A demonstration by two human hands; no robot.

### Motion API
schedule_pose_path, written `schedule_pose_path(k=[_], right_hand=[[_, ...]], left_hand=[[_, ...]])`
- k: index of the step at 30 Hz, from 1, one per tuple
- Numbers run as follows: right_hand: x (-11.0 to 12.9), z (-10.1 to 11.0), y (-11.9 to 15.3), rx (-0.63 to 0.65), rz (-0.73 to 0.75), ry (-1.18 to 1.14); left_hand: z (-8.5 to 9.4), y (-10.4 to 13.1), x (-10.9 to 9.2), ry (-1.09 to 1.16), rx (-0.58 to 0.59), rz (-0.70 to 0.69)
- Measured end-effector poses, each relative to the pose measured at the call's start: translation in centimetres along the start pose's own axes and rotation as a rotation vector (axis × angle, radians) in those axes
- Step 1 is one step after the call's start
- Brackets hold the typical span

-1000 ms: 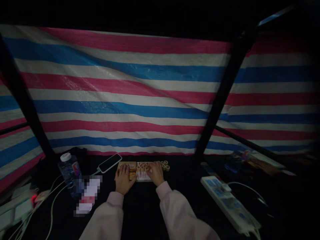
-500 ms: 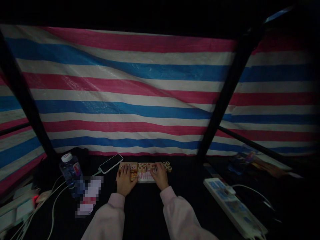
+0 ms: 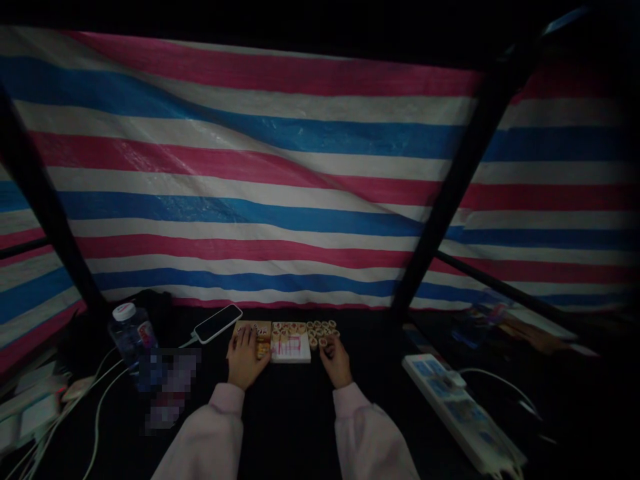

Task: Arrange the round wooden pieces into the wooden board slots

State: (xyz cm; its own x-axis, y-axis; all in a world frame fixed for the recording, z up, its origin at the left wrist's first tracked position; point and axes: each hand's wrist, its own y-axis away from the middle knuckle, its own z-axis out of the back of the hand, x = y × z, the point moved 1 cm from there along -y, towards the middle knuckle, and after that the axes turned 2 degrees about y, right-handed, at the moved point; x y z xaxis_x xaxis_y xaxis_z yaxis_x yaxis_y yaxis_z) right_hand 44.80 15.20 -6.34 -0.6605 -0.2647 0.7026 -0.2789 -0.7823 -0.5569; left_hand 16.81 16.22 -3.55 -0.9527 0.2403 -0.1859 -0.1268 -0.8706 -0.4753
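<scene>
- Left hand (image 3: 243, 357) — laid flat on the small wooden tile tray (image 3: 253, 331), fingers spread, nothing gripped.
- Right hand (image 3: 336, 360) — withdrawn off the white red-lined board (image 3: 291, 347); fingers touching round wooden pieces (image 3: 322, 329); grip cannot be told.

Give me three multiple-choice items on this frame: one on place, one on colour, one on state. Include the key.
1. Where does the phone lie, relative to the small board?
A. to its left
B. to its right
C. on top of it

2. What colour are the person's sleeves?
A. green
B. pale pink
C. black

3. What is the left hand doing?
A. raised in the air
B. gripping the water bottle
C. resting flat at the board's left end

Key: 1 A, the phone sits left of the board by the bottle. 2 B, both cuffs look pale pink. 3 C, its fingers lie spread on the board's edge, while the right hand touches round pieces.
</scene>
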Motion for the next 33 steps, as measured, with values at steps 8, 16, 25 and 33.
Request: schedule_pose_path(k=[8, 16, 25, 33], right_hand=[[-0.5, -0.3, 0.0, 0.018, -0.005, -0.035], [-0.2, -0.4, -0.2, 0.018, 0.013, 0.052], [0.2, -0.2, -0.3, 0.063, -0.008, 0.078], [0.5, -0.1, -0.4, 0.055, -0.046, 0.079]], left_hand=[[0.0, -0.1, 0.1, 0.013, 0.029, 0.019], [0.7, -0.1, 0.4, 0.123, 0.007, 0.064], [3.4, -0.5, 0.6, -0.093, -0.154, 0.569], [4.2, 0.3, 0.7, -0.133, -0.219, 0.740]])
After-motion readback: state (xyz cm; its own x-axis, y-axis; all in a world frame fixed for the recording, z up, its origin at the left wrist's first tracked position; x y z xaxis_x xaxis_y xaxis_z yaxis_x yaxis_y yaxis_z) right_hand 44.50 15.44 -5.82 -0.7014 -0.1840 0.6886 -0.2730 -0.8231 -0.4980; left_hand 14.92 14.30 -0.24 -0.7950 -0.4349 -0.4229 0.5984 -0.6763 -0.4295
